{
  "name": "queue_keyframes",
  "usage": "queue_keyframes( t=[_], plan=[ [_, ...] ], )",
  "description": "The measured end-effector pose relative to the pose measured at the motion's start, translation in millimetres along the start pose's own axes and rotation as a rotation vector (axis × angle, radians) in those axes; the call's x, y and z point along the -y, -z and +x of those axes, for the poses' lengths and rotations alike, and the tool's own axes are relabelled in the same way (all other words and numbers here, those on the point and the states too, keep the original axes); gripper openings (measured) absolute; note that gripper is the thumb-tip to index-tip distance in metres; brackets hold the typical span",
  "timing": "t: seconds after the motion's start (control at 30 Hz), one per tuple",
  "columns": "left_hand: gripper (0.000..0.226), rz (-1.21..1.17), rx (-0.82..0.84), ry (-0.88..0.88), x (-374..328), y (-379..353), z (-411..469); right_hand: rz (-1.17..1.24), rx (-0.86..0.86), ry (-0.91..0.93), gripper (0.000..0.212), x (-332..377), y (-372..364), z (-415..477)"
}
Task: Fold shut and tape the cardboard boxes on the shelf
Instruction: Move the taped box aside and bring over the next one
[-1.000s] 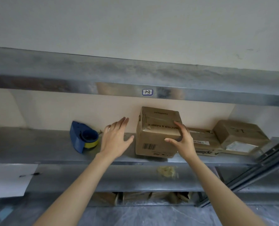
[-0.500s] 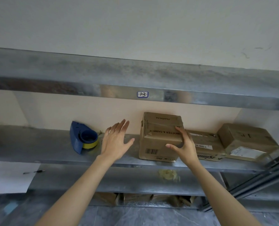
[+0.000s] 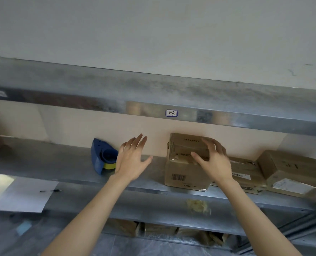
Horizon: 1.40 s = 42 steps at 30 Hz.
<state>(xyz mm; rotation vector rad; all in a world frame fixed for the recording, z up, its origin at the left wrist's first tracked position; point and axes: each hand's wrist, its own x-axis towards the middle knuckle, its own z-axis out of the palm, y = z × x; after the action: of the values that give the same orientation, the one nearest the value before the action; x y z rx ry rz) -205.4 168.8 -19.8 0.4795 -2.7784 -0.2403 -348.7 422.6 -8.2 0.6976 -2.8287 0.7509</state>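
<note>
A small brown cardboard box [image 3: 183, 172] with a barcode stands on the metal shelf [image 3: 42, 163]; its top flaps are folded down and glossy tape shows along the top. My right hand [image 3: 214, 163] is spread over the box's top front edge, fingers apart and curved, gripping nothing. To the left of the box, my left hand [image 3: 131, 163] hovers open above the shelf, palm down. A blue tape dispenser [image 3: 101, 159] with a yellow roll stands just left of that hand. A flat box [image 3: 246, 172] and a larger box [image 3: 290, 170] lie to the right.
An upper shelf beam [image 3: 153, 93] carrying a small label [image 3: 171, 113] hangs low over the boxes. A white sheet [image 3: 24, 194] with a pen lies on the lower shelf at left, and a crumpled yellowish wad [image 3: 197, 205] lies below the box. More cardboard [image 3: 153, 228] sits at the bottom.
My right hand has let go of the box's right corner and moved left over its top. My left hand stayed open beside the dispenser. The camera shifted a little.
</note>
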Motion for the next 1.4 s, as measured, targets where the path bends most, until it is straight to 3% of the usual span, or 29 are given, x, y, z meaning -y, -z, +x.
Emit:
queue_keyframes(
  t=[0.2, 0.47, 0.93, 1.4],
  plan=[
    [0.071, 0.01, -0.039, 0.089, 48.2, 25.9, -18.6, -0.121, 0.07, 0.126, 0.06, 62.4, -28.4, 12.8],
    [0.069, 0.088, -0.102, 0.235, 164.2, 83.4, -65.9, -0.157, 0.157, 0.293, 0.071, 204.2, -87.9, 16.4],
    [0.067, 0.128, -0.132, 0.32, 381.0, 163.2, -158.1, 0.025, 0.31, 0.35, 0.068, 442.3, -195.0, -42.5],
    [0.07, 0.101, -0.162, 0.485, 569.1, 169.5, -142.4, 0.134, 0.39, 0.523, 0.068, 618.8, -307.5, 6.6]
  ],
)
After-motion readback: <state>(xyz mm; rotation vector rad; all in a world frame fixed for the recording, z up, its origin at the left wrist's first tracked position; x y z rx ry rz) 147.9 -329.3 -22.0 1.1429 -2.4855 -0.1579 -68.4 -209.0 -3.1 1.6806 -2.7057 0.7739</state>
